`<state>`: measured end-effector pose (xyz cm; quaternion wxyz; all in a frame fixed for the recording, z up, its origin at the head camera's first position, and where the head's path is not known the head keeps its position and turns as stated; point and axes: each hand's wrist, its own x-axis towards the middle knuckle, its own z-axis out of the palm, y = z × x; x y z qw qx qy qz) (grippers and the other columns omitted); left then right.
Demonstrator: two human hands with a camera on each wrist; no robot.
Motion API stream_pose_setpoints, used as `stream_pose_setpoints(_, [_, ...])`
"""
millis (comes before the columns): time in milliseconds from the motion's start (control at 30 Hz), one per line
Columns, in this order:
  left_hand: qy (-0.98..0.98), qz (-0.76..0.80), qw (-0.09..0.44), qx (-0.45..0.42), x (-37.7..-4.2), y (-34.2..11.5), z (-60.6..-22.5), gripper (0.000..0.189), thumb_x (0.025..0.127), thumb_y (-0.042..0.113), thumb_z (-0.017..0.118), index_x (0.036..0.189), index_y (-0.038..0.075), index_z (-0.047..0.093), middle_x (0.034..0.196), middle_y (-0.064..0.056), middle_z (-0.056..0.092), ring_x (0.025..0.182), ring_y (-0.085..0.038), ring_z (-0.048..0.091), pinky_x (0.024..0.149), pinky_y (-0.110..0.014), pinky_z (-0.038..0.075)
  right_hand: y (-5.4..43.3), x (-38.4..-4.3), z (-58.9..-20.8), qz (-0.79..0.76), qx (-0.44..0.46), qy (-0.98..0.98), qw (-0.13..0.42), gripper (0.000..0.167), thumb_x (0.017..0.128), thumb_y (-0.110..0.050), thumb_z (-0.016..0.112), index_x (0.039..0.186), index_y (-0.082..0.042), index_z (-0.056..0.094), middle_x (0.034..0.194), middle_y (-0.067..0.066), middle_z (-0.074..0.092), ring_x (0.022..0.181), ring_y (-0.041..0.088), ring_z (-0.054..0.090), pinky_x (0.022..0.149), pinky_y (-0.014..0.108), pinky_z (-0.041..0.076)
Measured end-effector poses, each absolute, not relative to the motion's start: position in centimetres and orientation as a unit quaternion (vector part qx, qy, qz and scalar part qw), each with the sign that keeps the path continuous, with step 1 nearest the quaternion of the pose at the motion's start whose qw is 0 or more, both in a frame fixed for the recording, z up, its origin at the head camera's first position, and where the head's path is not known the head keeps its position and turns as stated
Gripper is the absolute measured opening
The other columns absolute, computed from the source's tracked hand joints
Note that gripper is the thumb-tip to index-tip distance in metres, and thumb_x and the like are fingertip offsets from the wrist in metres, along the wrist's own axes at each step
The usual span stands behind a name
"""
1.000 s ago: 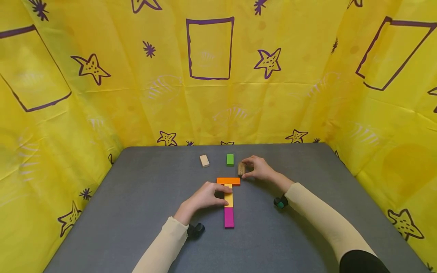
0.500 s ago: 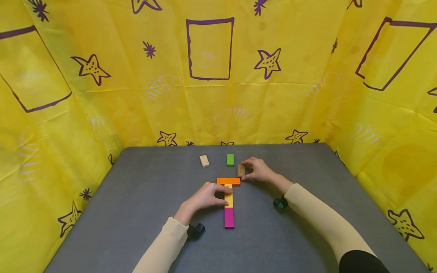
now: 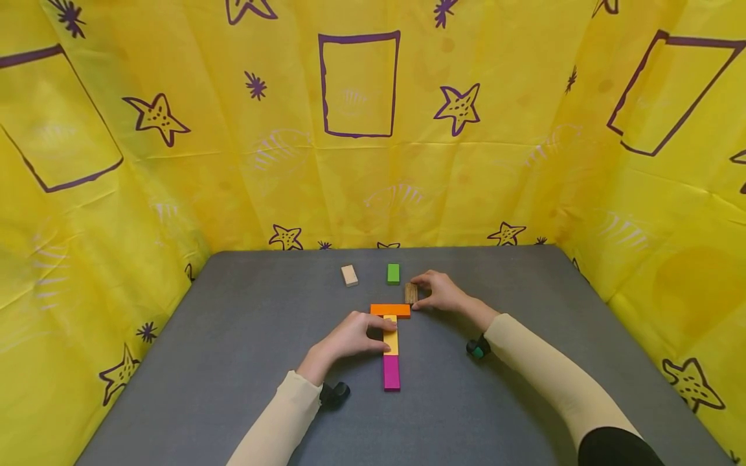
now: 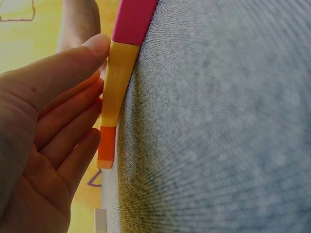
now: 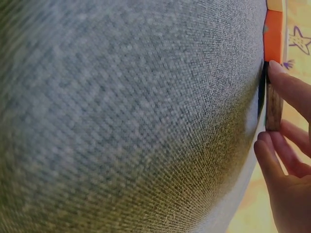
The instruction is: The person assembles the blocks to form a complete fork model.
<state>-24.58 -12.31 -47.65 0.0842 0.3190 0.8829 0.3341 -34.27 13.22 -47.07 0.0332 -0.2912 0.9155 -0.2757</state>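
My left hand (image 3: 350,333) rests fairly straight fingers and thumb on a yellow block (image 3: 392,342); in the left wrist view its thumb tip is at the top edge of the yellow block (image 4: 118,80). A magenta block (image 3: 392,373) lies end to end with the yellow one on its near side. Across the far end lies an orange block (image 3: 390,310), forming a T. My right hand (image 3: 441,291) pinches a brown wood-grain block (image 3: 411,293) lengthwise between thumb and fingers. The brown block's near end is just beyond the orange block's right end, close over the table.
Farther back on the grey table (image 3: 262,362) are a green block (image 3: 393,274) and a pale wooden block (image 3: 349,275). Yellow printed cloth (image 3: 233,194) surrounds the table's back and sides.
My right hand has brought the brown block slightly nearer and a touch left, toward the orange block's right end. My left hand stays on the yellow block.
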Motion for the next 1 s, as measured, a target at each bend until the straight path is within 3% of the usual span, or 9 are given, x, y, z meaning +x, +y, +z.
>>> stream_pose_setpoints(1000, [0.885, 0.332, 0.086, 0.316, -24.74, -12.3, -47.81, 0.044, 0.079, 0.036, 0.076, 0.12, 0.023, 0.067, 0.114, 0.017, 0.066, 0.109, -0.003, 0.059, 0.1, -0.031, 0.046, 13.17, -34.59, -47.68, -0.268, -0.295, 0.916, 0.045, 0.062, 0.072, -0.032, 0.083, 0.123, -0.004, 0.062, 0.112, 0.013, 0.06, 0.102, 0.026, 0.06, 0.091, 0.04, 0.051])
